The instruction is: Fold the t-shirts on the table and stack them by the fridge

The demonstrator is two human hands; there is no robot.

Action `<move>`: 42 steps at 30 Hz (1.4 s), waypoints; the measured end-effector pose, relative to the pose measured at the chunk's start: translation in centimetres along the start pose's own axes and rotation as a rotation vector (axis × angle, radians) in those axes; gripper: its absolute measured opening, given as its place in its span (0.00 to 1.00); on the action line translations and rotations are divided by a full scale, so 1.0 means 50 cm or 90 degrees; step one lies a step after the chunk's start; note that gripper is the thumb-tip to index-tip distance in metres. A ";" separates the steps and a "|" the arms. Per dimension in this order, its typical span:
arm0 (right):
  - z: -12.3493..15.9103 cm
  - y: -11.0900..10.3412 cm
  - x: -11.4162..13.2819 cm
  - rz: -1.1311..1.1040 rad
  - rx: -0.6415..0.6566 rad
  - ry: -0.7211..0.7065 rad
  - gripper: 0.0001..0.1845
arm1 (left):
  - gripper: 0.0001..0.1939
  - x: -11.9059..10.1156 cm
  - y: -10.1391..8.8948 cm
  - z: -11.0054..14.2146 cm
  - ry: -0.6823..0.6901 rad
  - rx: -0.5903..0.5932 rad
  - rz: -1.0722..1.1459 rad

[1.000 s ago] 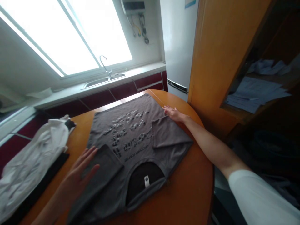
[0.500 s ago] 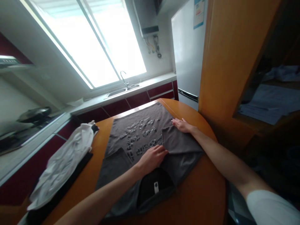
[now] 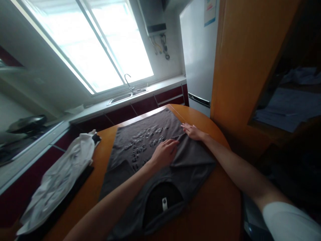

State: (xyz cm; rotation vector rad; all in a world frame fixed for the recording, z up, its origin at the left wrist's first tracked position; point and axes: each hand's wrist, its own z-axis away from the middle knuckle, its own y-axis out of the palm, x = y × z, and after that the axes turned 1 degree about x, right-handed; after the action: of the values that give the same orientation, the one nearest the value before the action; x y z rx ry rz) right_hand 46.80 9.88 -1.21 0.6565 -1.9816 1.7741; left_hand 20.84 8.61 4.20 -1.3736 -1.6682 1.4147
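A dark grey T-shirt (image 3: 195,174) lies spread on the wooden table with its neckline towards me. Raised lettering crosses its front, and a white label shows inside the collar. My left hand (image 3: 165,152) is on the right sleeve, fingers bent and pressed together on the sleeve's inner edge; their tips are partly hidden. Resting flat at the sleeve's far edge, my right hand (image 3: 192,131) has its fingers stretched out. The sleeve cloth is creased between the two hands. The other sleeve lies folded inward on the left, untouched.
White and black clothes (image 3: 62,174) lie in a pile along the left side of the orange-brown table (image 3: 210,204). Beyond are a sink (image 3: 127,96) under the window, a fridge (image 3: 198,53), and a stove with a pan (image 3: 27,123) at far left.
My left hand has moved away from me along the sleeve's inner edge, and the sleeve cloth has shifted and creased with it. My right hand stays flat in nearly the same place.
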 end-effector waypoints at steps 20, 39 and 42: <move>0.060 -0.019 0.101 0.233 -0.004 0.113 0.36 | 0.40 0.233 -0.130 0.201 -0.333 -0.022 -0.012; 0.119 0.136 0.215 0.269 0.020 0.073 0.39 | 0.33 0.116 -0.043 0.448 -0.496 0.064 -0.170; 0.113 0.141 0.210 0.279 0.019 0.071 0.39 | 0.35 0.111 -0.042 0.448 -0.495 0.074 -0.172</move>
State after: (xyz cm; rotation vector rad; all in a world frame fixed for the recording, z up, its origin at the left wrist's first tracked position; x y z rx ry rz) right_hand 34.25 4.03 -1.46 0.1263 -2.1409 2.0338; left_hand -1.42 5.55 -1.52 -0.5033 -2.0790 1.9725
